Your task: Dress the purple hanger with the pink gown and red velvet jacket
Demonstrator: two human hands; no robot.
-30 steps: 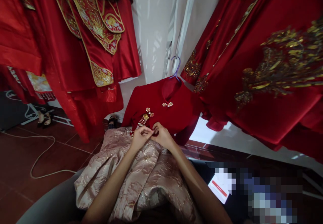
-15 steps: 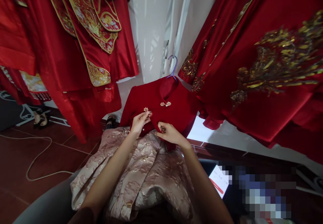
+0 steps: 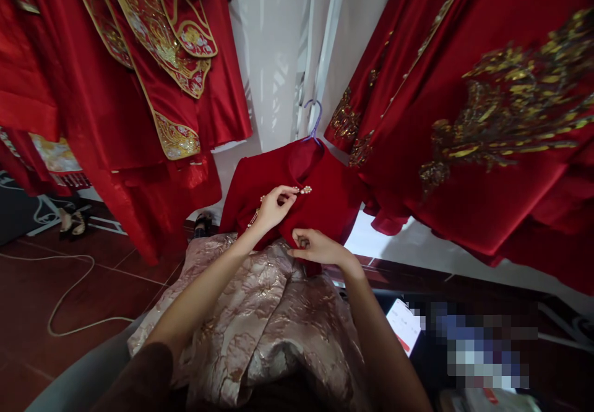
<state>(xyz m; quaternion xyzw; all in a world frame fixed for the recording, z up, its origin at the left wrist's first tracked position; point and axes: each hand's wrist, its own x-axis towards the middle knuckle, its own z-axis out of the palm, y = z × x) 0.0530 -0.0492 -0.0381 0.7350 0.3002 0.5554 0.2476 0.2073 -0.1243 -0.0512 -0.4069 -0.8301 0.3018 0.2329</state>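
A red long-sleeved jacket [image 3: 325,177] lies spread in front of me on a purple hanger [image 3: 316,121], its lower part over pinkish brocade fabric [image 3: 260,300] on my lap. Jewelled flower-shaped buttons [image 3: 305,190] fasten it near the collar. My left hand [image 3: 277,206] is closed in a pinch, fingertips at the left end of that button pair. Lower on the jacket front, my right hand [image 3: 320,248] has its fingers curled and thumb pressed in; what they hold is hidden. More jewelled trim shows partly behind my left hand.
Red embroidered garments [image 3: 180,78] hang at left, and a large red gown with gold sequins [image 3: 505,109] hangs at right. A lit phone [image 3: 403,325] lies at my right. A white cable [image 3: 77,288] and black shoes [image 3: 73,222] are on the tiled floor.
My left hand has moved up and right, from the lower flower trim to the button pair by the collar. My right hand stays almost in place.
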